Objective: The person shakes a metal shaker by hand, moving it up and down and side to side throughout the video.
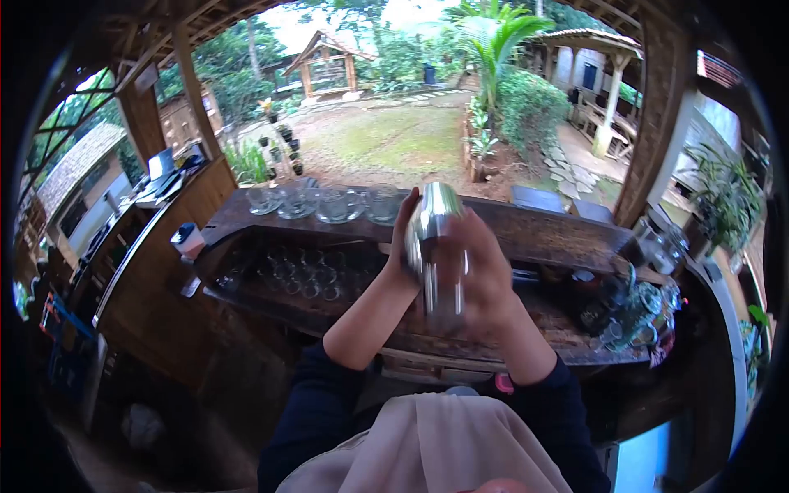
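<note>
A shiny metal cocktail shaker point(441, 204) is held up in front of me, above the dark wooden counter, and its lower end is smeared by motion. Wrapped along its left side is my left hand point(401, 241), fingers closed on the metal. From the right, my right hand point(485, 267) grips the shaker too, blurred and partly covering its middle. The shaker stands roughly upright in view, touching neither the counter nor the glasses.
Clear glass cups on saucers point(335, 205) line the raised wooden ledge point(559, 238). Several small glasses point(308, 275) stand on the lower shelf at left. A cup with a dark rim point(189, 240) sits at the left end. Glass jars point(657, 246) and a greenish cloth point(639, 300) are at right.
</note>
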Demonstrator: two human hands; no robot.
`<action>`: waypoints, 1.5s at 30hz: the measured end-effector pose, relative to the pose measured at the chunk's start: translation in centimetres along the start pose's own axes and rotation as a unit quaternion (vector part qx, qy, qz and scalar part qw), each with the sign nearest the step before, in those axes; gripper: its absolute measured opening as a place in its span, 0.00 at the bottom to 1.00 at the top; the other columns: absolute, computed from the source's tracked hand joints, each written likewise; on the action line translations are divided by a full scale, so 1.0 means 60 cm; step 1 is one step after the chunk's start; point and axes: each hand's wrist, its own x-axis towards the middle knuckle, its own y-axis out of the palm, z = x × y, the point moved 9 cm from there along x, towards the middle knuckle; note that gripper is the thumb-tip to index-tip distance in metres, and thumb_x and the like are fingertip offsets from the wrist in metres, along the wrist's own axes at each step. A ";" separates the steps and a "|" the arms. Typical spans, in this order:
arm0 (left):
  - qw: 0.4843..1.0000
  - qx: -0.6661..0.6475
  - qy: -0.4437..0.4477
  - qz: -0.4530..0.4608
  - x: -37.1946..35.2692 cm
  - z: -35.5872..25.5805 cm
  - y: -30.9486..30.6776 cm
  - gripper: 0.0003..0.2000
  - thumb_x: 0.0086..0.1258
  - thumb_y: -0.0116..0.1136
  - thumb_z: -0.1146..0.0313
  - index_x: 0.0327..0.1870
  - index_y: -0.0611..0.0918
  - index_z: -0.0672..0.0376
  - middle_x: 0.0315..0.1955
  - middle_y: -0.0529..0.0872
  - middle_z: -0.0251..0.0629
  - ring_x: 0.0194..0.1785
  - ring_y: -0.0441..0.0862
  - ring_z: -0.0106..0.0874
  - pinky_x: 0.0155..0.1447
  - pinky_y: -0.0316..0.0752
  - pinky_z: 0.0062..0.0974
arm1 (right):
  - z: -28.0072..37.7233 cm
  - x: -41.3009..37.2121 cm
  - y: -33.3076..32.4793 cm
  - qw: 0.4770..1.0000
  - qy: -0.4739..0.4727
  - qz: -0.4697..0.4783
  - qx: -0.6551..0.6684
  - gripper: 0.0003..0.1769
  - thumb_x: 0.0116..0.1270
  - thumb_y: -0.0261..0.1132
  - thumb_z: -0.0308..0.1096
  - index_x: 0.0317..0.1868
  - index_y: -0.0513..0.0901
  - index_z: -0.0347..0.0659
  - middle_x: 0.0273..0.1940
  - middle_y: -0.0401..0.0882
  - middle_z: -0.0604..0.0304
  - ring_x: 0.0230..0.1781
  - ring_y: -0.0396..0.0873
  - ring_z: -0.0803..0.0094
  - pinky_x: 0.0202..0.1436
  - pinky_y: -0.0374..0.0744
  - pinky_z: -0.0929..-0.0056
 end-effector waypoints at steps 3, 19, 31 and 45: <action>0.997 0.012 0.079 -0.013 0.053 0.044 0.014 0.21 0.69 0.45 0.51 0.50 0.76 0.60 0.44 0.81 0.45 0.47 0.80 0.38 0.51 0.78 0.37 | -0.033 -0.018 -0.075 0.973 0.216 -0.086 -0.003 0.23 0.50 0.67 0.42 0.48 0.81 0.45 0.54 0.74 0.48 0.61 0.68 0.49 0.62 0.64 0.43; 0.985 0.059 -0.108 0.119 0.251 0.343 0.242 0.19 0.74 0.41 0.59 0.58 0.69 0.60 0.53 0.76 0.48 0.53 0.78 0.39 0.55 0.76 0.37 | 0.104 0.009 -0.447 0.962 0.092 -0.130 -0.222 0.26 0.45 0.75 0.31 0.47 0.80 0.35 0.48 0.79 0.52 0.50 0.78 0.60 0.54 0.75 0.66; 0.912 0.243 0.024 0.330 0.310 0.446 0.324 0.18 0.71 0.44 0.60 0.52 0.74 0.65 0.47 0.80 0.48 0.49 0.80 0.38 0.52 0.77 0.34 | 0.173 -0.022 -0.516 0.899 0.031 -0.181 -0.398 0.18 0.52 0.66 0.28 0.46 0.78 0.36 0.47 0.78 0.51 0.53 0.75 0.50 0.57 0.73 0.62; 0.947 -0.023 -0.243 0.207 0.291 0.500 0.331 0.20 0.66 0.55 0.62 0.57 0.72 0.60 0.46 0.81 0.43 0.42 0.82 0.34 0.50 0.78 0.33 | 0.212 -0.043 -0.463 0.834 -0.085 -0.020 -0.545 0.25 0.54 0.67 0.43 0.52 0.79 0.43 0.47 0.80 0.60 0.58 0.69 0.51 0.65 0.64 0.56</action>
